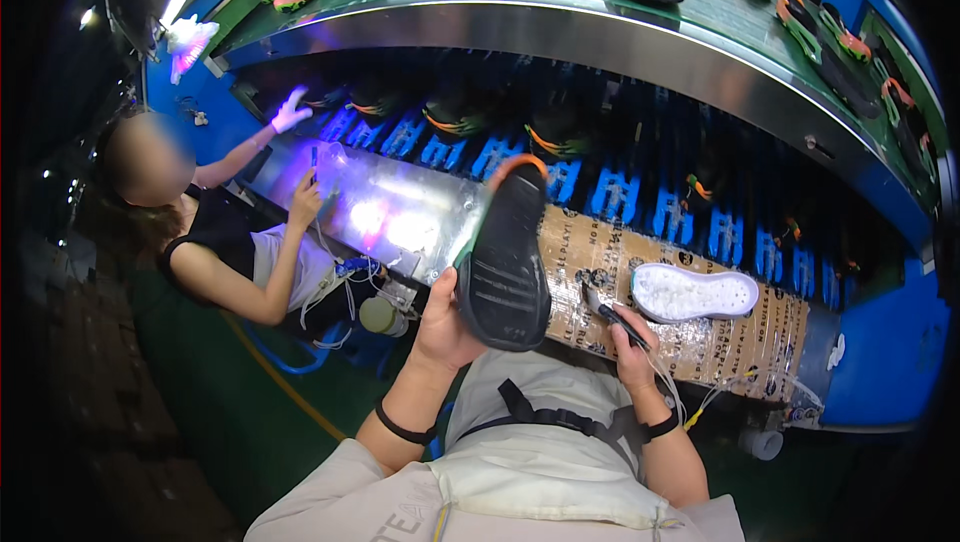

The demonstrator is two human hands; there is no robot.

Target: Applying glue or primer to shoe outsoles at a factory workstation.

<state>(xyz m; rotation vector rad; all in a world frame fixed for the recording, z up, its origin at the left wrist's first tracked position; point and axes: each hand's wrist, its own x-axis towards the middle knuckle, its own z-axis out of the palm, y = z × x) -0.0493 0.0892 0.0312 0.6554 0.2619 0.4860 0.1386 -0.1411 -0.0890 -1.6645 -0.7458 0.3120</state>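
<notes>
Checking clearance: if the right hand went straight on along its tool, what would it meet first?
Probably the dark shoe in the left hand, though depth is unclear; the tool might meet the cardboard below first.

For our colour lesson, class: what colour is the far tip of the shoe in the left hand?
Orange; the tip shows best in the head view.

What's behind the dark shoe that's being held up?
Past the dark shoe, shiny bench top shows at left and brown cardboard at right. Whatever lies directly behind it is covered.
</notes>
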